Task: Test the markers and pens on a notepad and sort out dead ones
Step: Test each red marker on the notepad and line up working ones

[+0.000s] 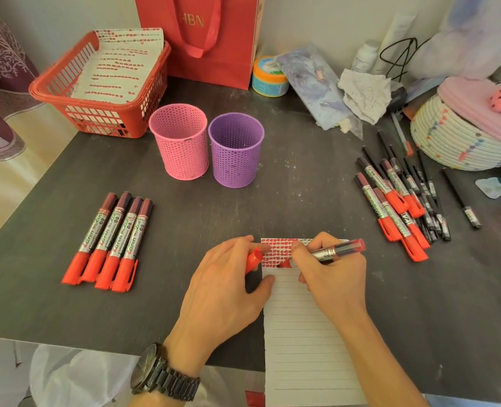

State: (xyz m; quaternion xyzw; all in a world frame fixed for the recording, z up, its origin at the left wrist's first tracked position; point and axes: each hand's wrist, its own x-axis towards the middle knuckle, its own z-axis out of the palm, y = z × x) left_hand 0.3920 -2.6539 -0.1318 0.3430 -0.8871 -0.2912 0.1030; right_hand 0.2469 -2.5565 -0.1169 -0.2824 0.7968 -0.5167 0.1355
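A lined notepad point(305, 327) lies at the table's front edge, its top rows filled with red marks. My right hand point(331, 277) grips an uncapped red marker point(337, 251), whose tip touches the paper just below the red marks. My left hand point(225, 283) holds the marker's red cap point(253, 259) and rests beside the pad's left edge, thumb on the paper. Several capped red markers point(108, 242) lie in a neat row at the left. A loose pile of red markers and thin black pens point(405, 201) lies at the right.
A pink mesh cup point(180, 142) and a purple mesh cup point(236, 149) stand behind the pad. A red basket point(96, 83) with marked paper sits at the back left, a red gift bag point(202, 39) behind. A woven basket point(460, 133) and clutter crowd the right.
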